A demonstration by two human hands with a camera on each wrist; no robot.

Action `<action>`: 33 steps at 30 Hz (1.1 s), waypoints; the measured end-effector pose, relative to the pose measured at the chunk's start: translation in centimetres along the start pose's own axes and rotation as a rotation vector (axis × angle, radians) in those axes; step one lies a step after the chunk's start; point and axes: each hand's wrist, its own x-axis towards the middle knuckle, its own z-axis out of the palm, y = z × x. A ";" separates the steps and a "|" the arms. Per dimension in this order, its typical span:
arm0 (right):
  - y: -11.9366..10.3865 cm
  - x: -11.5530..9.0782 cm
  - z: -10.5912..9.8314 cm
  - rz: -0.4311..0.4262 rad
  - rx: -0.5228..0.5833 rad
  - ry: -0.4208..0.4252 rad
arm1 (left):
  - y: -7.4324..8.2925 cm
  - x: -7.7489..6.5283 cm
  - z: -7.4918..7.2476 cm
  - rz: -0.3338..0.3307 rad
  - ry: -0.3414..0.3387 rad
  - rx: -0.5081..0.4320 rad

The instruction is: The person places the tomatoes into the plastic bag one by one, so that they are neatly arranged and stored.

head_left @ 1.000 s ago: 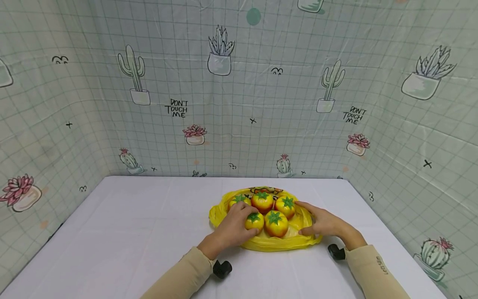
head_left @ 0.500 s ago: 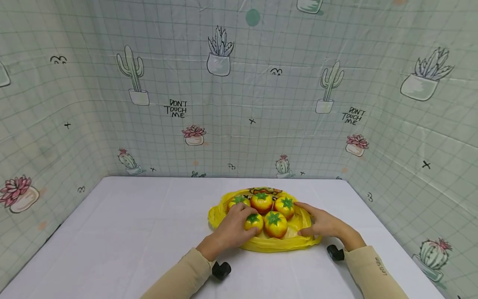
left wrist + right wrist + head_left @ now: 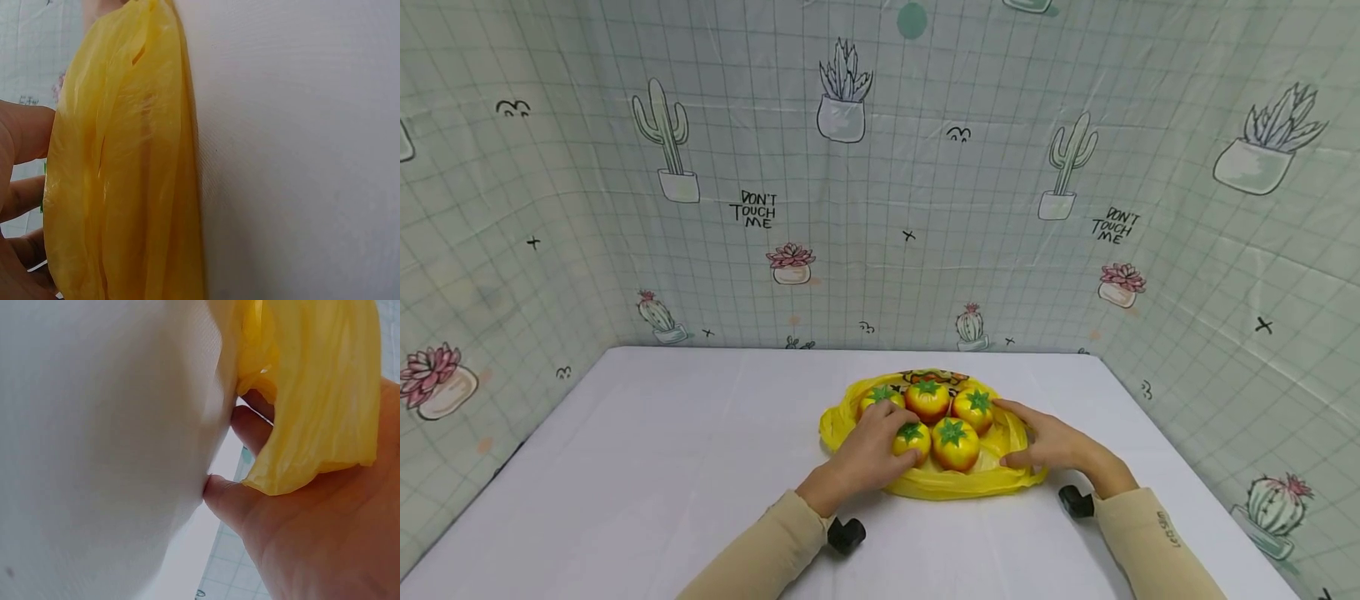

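Several shiny yellow-orange tomatoes with green star-shaped tops sit in a rolled-down yellow plastic bag (image 3: pixel 955 486) on the table. My left hand (image 3: pixel 867 446) reaches over the bag's left side and grips the front-left tomato (image 3: pixel 912 442) between thumb and fingers. Right beside it lies another tomato (image 3: pixel 956 444). At the bag's right side is my right hand (image 3: pixel 1054 442), thumb and fingers spread, one fingertip at the back-right tomato (image 3: pixel 973 407). In the right wrist view, yellow plastic (image 3: pixel 325 400) drapes over that hand. The left wrist view shows mostly the bag's outer side (image 3: pixel 125 156), which hides the tomatoes.
A white cloth covers the table (image 3: pixel 685 433). Behind and on both sides stand grid-patterned fabric walls (image 3: pixel 880 192) printed with potted cacti. Black wrist devices (image 3: pixel 847 537) sit beneath both beige sleeves (image 3: pixel 760 546).
The head view has shifted slightly. Hands, tomatoes and bag keep the same places relative to one another.
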 end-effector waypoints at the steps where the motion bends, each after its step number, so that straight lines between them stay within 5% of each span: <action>1: 0.0 0.1 0.0 0.000 0.001 -0.002 | 0.0 0.0 -0.1 -0.001 0.000 0.002; 33: -0.2 -0.3 -0.7 -0.044 -0.004 0.054 | 0.4 -0.4 -1.8 0.010 0.065 0.030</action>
